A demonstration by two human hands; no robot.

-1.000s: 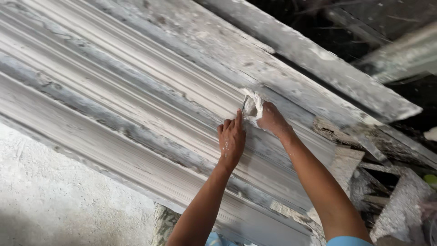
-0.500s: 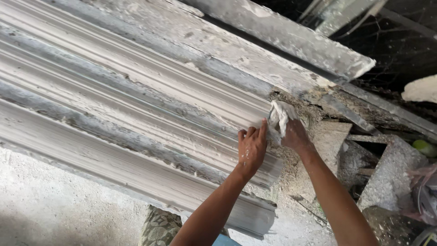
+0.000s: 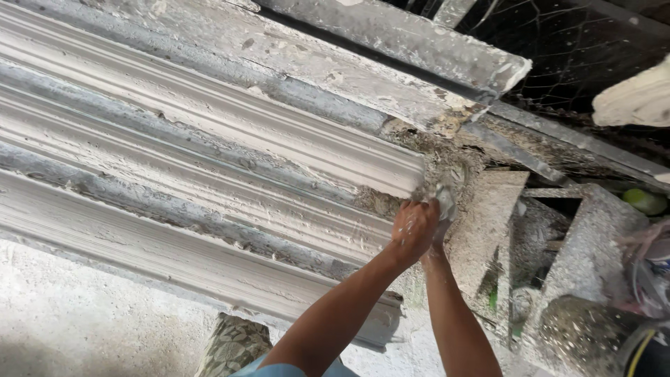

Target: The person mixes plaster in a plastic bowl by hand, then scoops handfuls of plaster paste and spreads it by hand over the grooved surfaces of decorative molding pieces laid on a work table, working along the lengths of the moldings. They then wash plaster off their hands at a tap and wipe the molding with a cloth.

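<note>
We see the left hand point(image 3: 413, 229), smeared with white plaster, resting with its fingers curled loosely at the right end of the long moulded plaster cornice point(image 3: 209, 174). The right hand point(image 3: 441, 225) is almost wholly hidden behind it; only its wrist and forearm show clearly, so we cannot tell how far its fingers are closed. A small white wad point(image 3: 444, 197), cloth or wet plaster, pokes out just above the two hands and touches the end of the cornice; it seems to sit in the right hand, though the grip itself is hidden. The hands are pressed close together, touching or nearly so.

The cornice runs from the upper left down towards the hands, its ridges and grooves coated in rough white plaster, and it ends right at the knuckles. Above it lies a grey plaster-crusted plank point(image 3: 391, 42). To the right of the hands stand grey slabs point(image 3: 488, 230) and rubble, with a green object point(image 3: 645, 201) further right. Below the forearms we see a patterned cloth point(image 3: 234, 345) on the pale floor point(image 3: 84, 321)
</note>
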